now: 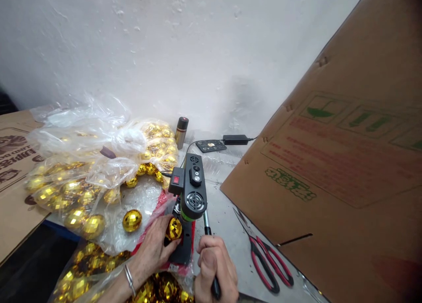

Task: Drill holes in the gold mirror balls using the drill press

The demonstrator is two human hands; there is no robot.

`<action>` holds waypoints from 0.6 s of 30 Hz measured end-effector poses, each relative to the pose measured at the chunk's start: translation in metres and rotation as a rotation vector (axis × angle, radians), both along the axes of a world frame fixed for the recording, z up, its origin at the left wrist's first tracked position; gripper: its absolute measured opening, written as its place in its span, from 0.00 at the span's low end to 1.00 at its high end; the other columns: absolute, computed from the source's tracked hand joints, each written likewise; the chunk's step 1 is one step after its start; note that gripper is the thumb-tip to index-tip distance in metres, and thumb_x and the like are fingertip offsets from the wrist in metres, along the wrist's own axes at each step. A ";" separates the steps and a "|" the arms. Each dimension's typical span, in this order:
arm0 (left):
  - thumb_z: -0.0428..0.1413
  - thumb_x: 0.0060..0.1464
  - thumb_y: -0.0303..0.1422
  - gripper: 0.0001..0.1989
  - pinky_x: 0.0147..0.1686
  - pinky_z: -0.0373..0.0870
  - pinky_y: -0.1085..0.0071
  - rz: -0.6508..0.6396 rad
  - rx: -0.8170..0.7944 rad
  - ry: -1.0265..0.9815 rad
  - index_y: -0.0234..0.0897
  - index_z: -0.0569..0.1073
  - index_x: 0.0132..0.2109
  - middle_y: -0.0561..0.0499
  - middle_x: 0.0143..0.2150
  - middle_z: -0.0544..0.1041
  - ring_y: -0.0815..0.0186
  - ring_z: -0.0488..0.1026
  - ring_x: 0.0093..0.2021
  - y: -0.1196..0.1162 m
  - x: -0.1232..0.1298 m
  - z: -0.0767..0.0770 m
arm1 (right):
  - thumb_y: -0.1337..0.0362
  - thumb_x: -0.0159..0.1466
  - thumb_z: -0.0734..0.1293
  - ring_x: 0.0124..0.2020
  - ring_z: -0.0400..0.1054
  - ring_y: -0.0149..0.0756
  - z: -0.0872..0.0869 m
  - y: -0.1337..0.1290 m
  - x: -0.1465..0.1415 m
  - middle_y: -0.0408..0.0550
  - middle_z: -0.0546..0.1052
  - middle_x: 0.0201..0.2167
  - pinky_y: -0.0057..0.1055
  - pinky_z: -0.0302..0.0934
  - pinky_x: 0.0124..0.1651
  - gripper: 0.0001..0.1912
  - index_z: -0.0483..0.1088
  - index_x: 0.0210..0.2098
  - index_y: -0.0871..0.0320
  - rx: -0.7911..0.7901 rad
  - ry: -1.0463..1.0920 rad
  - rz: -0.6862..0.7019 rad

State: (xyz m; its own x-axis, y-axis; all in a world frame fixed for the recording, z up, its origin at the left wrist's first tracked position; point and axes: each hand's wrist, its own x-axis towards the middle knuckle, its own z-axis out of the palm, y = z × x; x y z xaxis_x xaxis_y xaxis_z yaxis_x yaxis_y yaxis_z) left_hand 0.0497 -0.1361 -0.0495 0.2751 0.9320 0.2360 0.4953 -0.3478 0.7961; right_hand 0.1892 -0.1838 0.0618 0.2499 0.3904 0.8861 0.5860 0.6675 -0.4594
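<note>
A small black press machine [194,186] with round grilles, a red switch and a green ring stands on the table. My left hand [158,243], with a silver bangle on its wrist, holds a shiny gold faceted ball [174,228] between thumb and fingers at the machine's base [183,250]. My right hand [216,268] is wrapped round the black grip of a metal lever [207,224] joined to the machine. Another gold ball [132,220] lies on clear plastic left of my left hand. The machine's head partly hides the spot behind the held ball.
Clear bags of gold balls [82,193] fill the left side, with more balls [168,287] below. Red-handled scissors [263,259] lie at right beside a large cardboard box [329,162]. A spray can [181,132], a remote-like black pad [211,145] and a power adapter [235,139] are near the wall.
</note>
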 end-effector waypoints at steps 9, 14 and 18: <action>0.63 0.57 0.36 0.20 0.55 0.73 0.48 -0.030 -0.034 0.048 0.40 0.75 0.55 0.42 0.52 0.79 0.47 0.75 0.53 0.006 0.015 0.003 | 0.78 0.70 0.58 0.23 0.62 0.26 0.007 -0.002 -0.001 0.38 0.65 0.22 0.26 0.57 0.26 0.16 0.62 0.29 0.55 -0.016 -0.009 -0.024; 0.65 0.54 0.38 0.22 0.52 0.71 0.51 -0.029 -0.068 0.088 0.39 0.74 0.55 0.44 0.48 0.77 0.49 0.72 0.50 0.009 0.016 -0.006 | 0.79 0.70 0.58 0.22 0.62 0.26 0.008 -0.001 -0.002 0.39 0.66 0.23 0.25 0.57 0.26 0.17 0.62 0.28 0.55 -0.016 -0.007 -0.027; 0.64 0.54 0.36 0.22 0.53 0.70 0.51 -0.045 -0.082 0.081 0.40 0.73 0.55 0.44 0.50 0.77 0.49 0.71 0.51 0.009 0.016 -0.007 | 0.76 0.72 0.58 0.22 0.61 0.25 0.000 0.000 -0.002 0.38 0.65 0.22 0.25 0.56 0.25 0.17 0.61 0.28 0.55 0.025 -0.008 -0.045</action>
State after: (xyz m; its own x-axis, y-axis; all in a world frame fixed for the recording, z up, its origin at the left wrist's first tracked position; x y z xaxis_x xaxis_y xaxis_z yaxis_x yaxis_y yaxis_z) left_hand 0.0657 -0.1270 -0.0567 0.3318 0.9337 0.1346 0.5450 -0.3062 0.7805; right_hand 0.1873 -0.1843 0.0620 0.2592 0.3566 0.8976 0.6195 0.6516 -0.4377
